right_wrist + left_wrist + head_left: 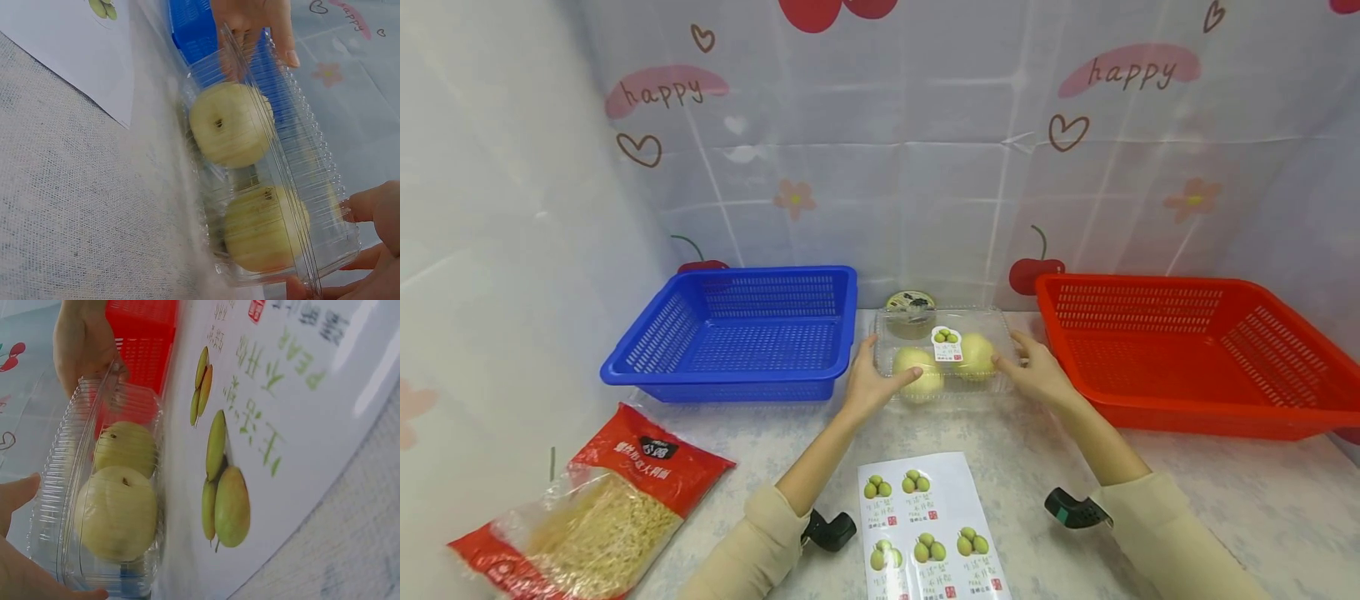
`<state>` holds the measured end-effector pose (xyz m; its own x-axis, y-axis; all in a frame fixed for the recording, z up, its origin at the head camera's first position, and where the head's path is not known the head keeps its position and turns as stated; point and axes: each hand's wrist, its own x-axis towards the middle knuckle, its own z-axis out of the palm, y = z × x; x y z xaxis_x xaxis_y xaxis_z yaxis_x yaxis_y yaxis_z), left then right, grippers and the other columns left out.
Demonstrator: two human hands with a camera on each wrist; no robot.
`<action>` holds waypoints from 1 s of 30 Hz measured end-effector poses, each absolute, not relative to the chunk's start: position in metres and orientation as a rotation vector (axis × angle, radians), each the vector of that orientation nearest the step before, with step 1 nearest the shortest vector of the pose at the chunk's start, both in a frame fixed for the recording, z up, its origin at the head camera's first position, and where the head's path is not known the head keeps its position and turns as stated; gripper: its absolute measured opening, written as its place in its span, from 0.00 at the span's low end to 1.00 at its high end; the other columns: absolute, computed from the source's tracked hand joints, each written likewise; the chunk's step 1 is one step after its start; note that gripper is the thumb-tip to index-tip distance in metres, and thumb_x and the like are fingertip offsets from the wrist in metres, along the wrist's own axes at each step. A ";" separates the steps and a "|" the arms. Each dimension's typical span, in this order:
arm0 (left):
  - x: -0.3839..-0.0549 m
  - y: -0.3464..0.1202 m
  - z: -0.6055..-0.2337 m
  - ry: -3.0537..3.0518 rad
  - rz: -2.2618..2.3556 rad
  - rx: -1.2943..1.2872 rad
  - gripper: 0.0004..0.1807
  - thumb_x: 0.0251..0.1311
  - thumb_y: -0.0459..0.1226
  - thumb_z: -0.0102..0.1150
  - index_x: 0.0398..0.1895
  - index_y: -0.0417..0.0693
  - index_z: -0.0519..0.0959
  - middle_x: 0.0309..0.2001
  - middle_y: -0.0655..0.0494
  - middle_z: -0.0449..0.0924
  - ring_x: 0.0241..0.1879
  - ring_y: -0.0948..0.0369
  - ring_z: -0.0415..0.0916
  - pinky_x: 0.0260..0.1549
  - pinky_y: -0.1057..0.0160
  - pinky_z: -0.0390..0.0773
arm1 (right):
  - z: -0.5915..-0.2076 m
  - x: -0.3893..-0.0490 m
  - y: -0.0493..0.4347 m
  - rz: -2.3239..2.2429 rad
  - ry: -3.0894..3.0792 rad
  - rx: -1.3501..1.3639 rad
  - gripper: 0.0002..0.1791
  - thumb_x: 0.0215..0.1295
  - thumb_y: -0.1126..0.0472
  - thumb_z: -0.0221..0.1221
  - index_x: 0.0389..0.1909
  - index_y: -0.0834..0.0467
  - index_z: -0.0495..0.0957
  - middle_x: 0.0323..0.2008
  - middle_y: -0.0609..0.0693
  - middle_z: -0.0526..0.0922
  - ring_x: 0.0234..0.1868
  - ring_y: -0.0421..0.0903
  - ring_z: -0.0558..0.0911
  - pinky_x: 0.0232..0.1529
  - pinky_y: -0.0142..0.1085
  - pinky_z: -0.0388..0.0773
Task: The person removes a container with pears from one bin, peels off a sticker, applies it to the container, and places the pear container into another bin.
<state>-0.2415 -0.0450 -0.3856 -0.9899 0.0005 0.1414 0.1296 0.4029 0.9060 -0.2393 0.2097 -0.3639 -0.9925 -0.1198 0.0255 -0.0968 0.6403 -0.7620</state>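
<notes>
A clear plastic clamshell box [951, 390] sits at the middle back with its lid down. Inside are two pale yellow pears [976, 357], their stem ends visible in both wrist views. The lid carries a white pear sticker [947, 345]. My left hand [871, 385] holds the box's left side, thumb on the front of the lid. On the opposite side my right hand [1039, 372] grips it with thumb and fingers. Closer to me lies a white sheet of pear stickers [917, 500], one gap showing in its upper right.
A blue plastic basket [730, 382] stands left of the box and a red basket [1195, 415] right of it. Behind the box is a small round container [911, 300] with a printed lid. A red-and-clear bag of pasta [610, 517] lies at the front left.
</notes>
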 end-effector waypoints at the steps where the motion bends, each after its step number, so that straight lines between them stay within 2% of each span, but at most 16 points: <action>1: -0.241 -0.045 -0.385 -2.524 -1.647 -0.119 0.51 0.45 0.45 0.71 0.70 0.37 0.55 0.68 0.37 0.57 0.67 0.42 0.56 0.63 0.45 0.58 | -0.363 -0.239 0.209 -1.313 2.818 -0.191 0.39 0.68 0.55 0.52 0.70 0.71 0.48 0.65 0.75 0.57 0.62 0.71 0.63 0.58 0.59 0.65; 8: -0.236 -0.045 -0.374 -2.482 -1.636 -0.141 0.52 0.44 0.46 0.72 0.70 0.39 0.55 0.68 0.38 0.57 0.67 0.43 0.55 0.63 0.43 0.58 | -0.354 -0.234 0.211 -1.402 2.790 -0.189 0.38 0.68 0.57 0.52 0.70 0.70 0.47 0.64 0.76 0.56 0.61 0.72 0.64 0.57 0.58 0.67; 15: -0.229 -0.044 -0.361 -2.465 -1.665 -0.174 0.52 0.44 0.45 0.72 0.71 0.40 0.54 0.70 0.40 0.55 0.68 0.43 0.53 0.63 0.41 0.56 | -0.341 -0.228 0.216 -1.372 2.832 -0.245 0.38 0.68 0.55 0.52 0.70 0.69 0.48 0.68 0.71 0.54 0.60 0.72 0.65 0.55 0.58 0.69; 23: -0.221 -0.044 -0.342 -2.440 -1.629 -0.210 0.51 0.43 0.43 0.72 0.71 0.40 0.56 0.69 0.41 0.57 0.68 0.43 0.54 0.62 0.40 0.57 | -0.323 -0.222 0.217 -1.318 2.874 -0.250 0.39 0.68 0.54 0.52 0.72 0.67 0.46 0.66 0.72 0.57 0.59 0.69 0.67 0.51 0.56 0.73; 30: -0.221 -0.043 -0.332 -2.402 -1.589 -0.267 0.51 0.43 0.42 0.72 0.70 0.38 0.56 0.69 0.39 0.58 0.67 0.43 0.55 0.63 0.43 0.58 | -0.312 -0.222 0.220 -1.360 2.885 -0.287 0.39 0.68 0.54 0.52 0.72 0.65 0.47 0.67 0.70 0.56 0.61 0.69 0.64 0.50 0.57 0.73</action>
<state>-0.2213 -0.0433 -0.3319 -0.9524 0.0154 0.3044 0.2861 0.3890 0.8757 -0.2219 0.2203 -0.3122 -0.9821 -0.1355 0.1305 -0.1869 0.6236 -0.7591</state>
